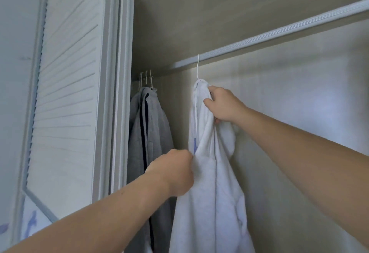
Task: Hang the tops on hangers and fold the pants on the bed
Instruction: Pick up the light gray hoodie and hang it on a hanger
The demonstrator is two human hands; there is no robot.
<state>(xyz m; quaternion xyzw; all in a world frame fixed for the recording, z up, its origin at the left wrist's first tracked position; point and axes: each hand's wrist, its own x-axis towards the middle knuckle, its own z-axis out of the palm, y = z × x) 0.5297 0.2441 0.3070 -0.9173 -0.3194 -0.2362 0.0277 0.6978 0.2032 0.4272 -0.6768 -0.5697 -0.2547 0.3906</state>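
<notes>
While the white top hangs on a hanger from the rail, the right hand grips its shoulder and the left hand, at 7 o'clock from it, pinches the front edge.

Reaches forward and up with both bare forearms, the left from the lower left, the right from the right edge. Clenches the left hand on the front edge of the white top. Curls the right hand, higher, round its shoulder fabric.
</notes>
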